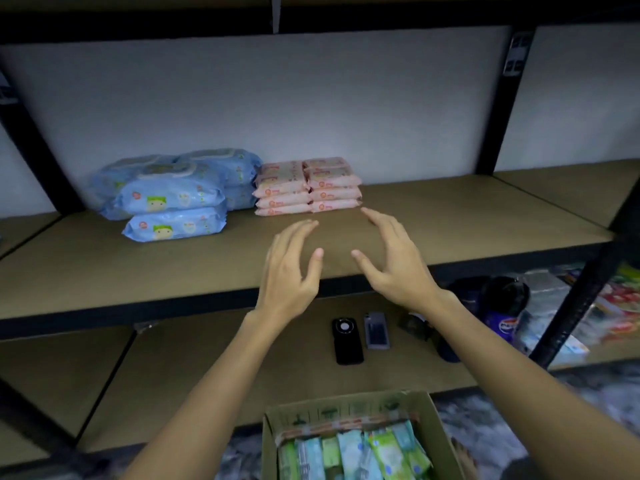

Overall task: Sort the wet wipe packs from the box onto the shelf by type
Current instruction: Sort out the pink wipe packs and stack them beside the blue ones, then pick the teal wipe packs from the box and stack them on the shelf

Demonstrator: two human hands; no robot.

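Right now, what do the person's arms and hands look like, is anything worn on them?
Both arms are bare from the bottom of the picture up to the wrists: no sleeves show. The left hand and right hand wear no gloves, and no watch, bracelet or ring can be seen. The picture is slightly blurred, so small details like nails cannot be judged.

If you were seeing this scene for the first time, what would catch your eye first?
Two empty hands, left hand and right hand, spread open over the bare middle of the shelf. Behind them sit blue packs stacked beside pink packs. Below, an open box holds green packs.
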